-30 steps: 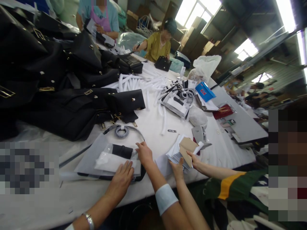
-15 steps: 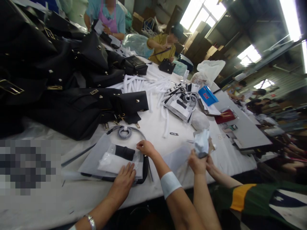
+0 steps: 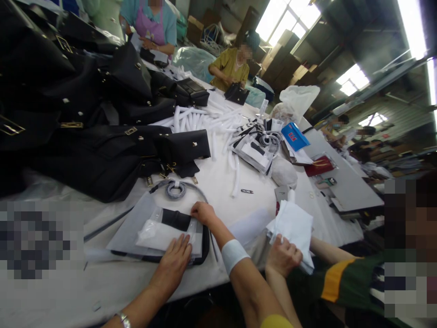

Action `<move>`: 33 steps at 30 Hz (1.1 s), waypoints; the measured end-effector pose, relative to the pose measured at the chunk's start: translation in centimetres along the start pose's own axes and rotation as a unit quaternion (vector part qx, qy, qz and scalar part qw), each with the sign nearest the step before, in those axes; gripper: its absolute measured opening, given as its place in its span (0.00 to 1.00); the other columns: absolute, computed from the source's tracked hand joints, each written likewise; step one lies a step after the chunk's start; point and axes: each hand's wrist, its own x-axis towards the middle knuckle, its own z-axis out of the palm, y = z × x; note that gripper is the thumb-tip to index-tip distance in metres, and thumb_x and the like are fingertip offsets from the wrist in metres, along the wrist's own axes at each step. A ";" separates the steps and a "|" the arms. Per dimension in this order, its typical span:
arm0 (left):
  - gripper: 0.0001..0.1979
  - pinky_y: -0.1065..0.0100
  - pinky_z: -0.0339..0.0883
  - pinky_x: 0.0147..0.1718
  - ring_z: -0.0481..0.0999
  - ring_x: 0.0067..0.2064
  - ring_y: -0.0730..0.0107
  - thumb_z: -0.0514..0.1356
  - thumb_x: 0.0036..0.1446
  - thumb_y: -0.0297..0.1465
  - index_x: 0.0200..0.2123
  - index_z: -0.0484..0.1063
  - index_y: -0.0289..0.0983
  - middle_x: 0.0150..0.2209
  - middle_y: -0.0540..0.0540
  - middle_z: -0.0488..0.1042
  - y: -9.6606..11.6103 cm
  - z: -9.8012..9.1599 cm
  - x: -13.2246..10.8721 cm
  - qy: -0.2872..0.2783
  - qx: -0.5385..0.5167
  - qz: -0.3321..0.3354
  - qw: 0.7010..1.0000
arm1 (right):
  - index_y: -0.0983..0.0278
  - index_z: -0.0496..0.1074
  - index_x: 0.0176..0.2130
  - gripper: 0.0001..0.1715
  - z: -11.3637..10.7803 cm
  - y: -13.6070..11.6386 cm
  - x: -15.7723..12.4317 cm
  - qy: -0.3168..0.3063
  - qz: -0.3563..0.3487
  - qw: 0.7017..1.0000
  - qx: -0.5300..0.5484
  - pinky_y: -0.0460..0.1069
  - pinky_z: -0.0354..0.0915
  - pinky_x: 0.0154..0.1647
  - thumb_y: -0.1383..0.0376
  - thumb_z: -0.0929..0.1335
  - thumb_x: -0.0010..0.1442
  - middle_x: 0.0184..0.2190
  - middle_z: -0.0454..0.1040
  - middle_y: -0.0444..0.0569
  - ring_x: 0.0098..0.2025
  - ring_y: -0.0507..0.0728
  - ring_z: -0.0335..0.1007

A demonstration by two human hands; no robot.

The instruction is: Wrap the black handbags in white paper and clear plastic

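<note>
In head view, count one clear packet (image 3: 153, 235) atop one black-edged flat piece (image 3: 205, 246), one coiled strap (image 3: 175, 197) behind. Lays left hand (image 3: 175, 258) palm-down on packet, fingers slightly parted; curls right hand (image 3: 204, 214) by far corner, fingers narrow, cannot tell if gripping.

No wording can be read for certain: the blue packet (image 3: 300, 142) bears a short row of bold red lettering (image 3: 292, 136) edged in white, too small and slanted to make out.
</note>
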 end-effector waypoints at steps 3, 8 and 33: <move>0.16 0.46 0.63 0.59 0.66 0.63 0.45 0.52 0.63 0.24 0.52 0.71 0.32 0.61 0.33 0.69 -0.1 0.2 0.0 0.004 0.000 0.006 1.000 | 0.64 0.74 0.44 0.11 0.1 -0.1 0.3 0.003 0.000 1.000 -0.006 0.56 0.71 0.48 0.60 0.69 0.65 0.45 0.75 0.50 0.46 0.57 0.73; 0.16 0.47 0.65 0.57 0.68 0.62 0.46 0.53 0.63 0.24 0.51 0.72 0.32 0.60 0.32 0.70 -0.3 0.2 0.0 0.015 0.005 0.017 1.000 | 0.65 0.72 0.48 0.14 -0.5 -0.6 -1.0 0.065 0.021 0.998 -0.005 0.58 0.70 0.50 0.59 0.67 0.67 0.50 0.74 0.52 0.48 0.58 0.73; 0.16 0.48 0.66 0.56 0.70 0.60 0.45 0.52 0.63 0.25 0.51 0.73 0.30 0.58 0.32 0.72 -0.4 0.8 0.1 0.051 0.010 0.017 0.999 | 0.58 0.73 0.54 0.37 -0.2 0.3 -4.6 0.028 -0.091 0.995 -0.021 0.58 0.59 0.60 0.59 0.80 0.45 0.52 0.77 0.52 0.57 0.64 0.69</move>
